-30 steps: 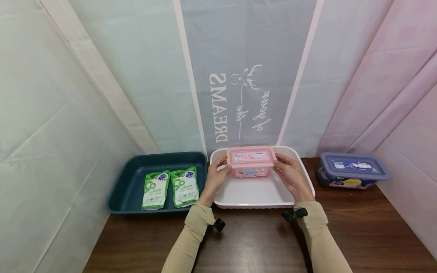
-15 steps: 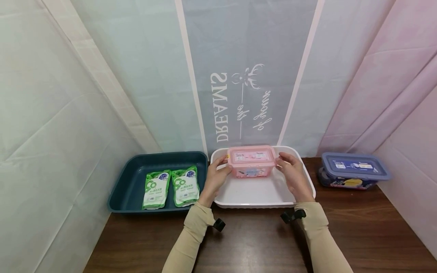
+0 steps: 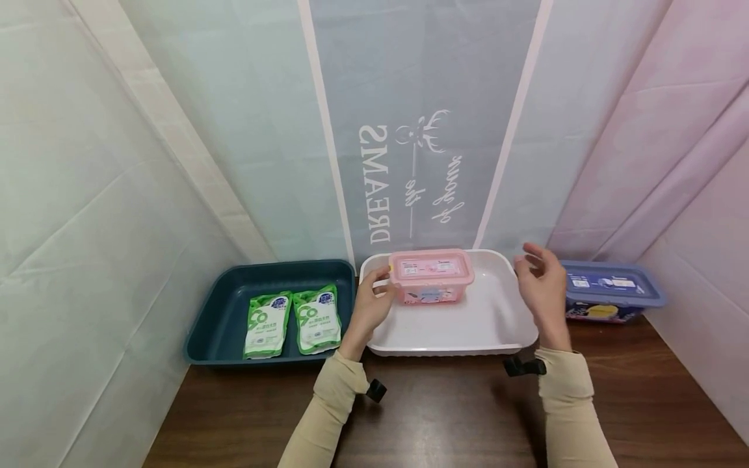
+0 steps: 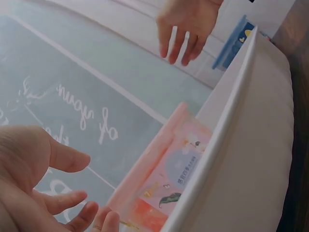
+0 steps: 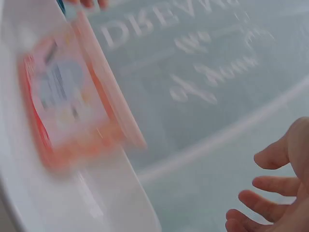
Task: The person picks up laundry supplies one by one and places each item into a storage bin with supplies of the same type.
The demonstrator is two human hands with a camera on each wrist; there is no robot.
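A pink lidded plastic box with a flowery label sits at the back of the white tray. My left hand stays at its left end, thumb and fingers spread and relaxed; in the left wrist view the fingertips are right at the box's edge. My right hand is in the air over the tray's right rim, its loosely bent fingers holding nothing. Just beyond it stands a blue lidded box, its left end partly hidden behind that hand.
A dark green tray adjoins the white one on the left, with two green-and-white pouches lying in it. Both trays and the blue box stand on a brown wooden table. Fabric curtains rise behind and at both sides.
My right hand has let go of the pink box and moved right, towards the blue box. The left hand remains by the pink box, which keeps its place in the white tray.
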